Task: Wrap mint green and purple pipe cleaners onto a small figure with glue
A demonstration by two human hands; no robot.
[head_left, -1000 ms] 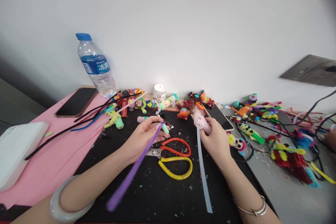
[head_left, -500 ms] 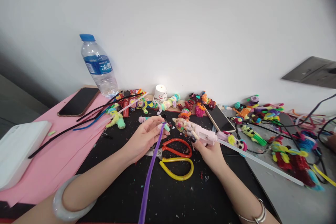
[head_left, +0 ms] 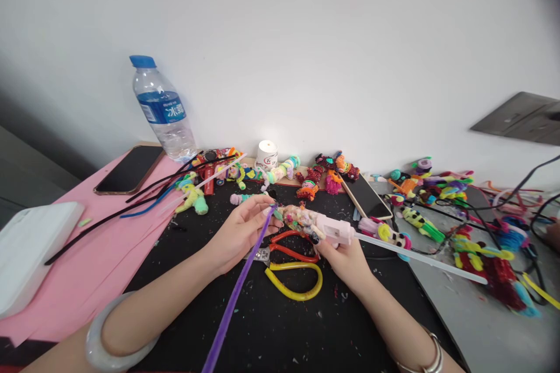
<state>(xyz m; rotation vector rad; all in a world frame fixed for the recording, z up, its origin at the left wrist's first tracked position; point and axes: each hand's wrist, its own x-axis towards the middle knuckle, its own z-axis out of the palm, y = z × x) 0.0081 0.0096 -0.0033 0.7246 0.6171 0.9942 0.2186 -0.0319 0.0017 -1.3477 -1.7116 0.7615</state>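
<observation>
My left hand (head_left: pixel 249 230) pinches the end of a purple pipe cleaner (head_left: pixel 238 297), whose long tail runs down towards me. Something small and green shows at those fingertips, partly hidden. Wrapped round a pale pink hot glue gun (head_left: pixel 335 229) is my right hand (head_left: pixel 343 259). Its glue-crusted nozzle points left, close to my left fingertips; whether they touch I cannot tell. A long clear glue stick (head_left: pixel 420 256) sticks out of the gun's back. Below the gun, scissors (head_left: pixel 294 281) with one red and one yellow handle lie on the black mat (head_left: pixel 280 332).
Pipe-cleaner dolls (head_left: pixel 312 180) line the wall, with more heaped at right (head_left: pixel 437 186) among cables. Two phones (head_left: pixel 131 169), a water bottle (head_left: pixel 164 111), a paper cup (head_left: pixel 267 154) and a white box (head_left: pixel 39 253) stand or lie around. Black pipe cleaners (head_left: pixel 144 207) cross pink paper (head_left: pixel 105 268).
My right hand has brought the glue gun left, its nozzle now at my left fingertips. The purple pipe cleaner's lower end has swung left.
</observation>
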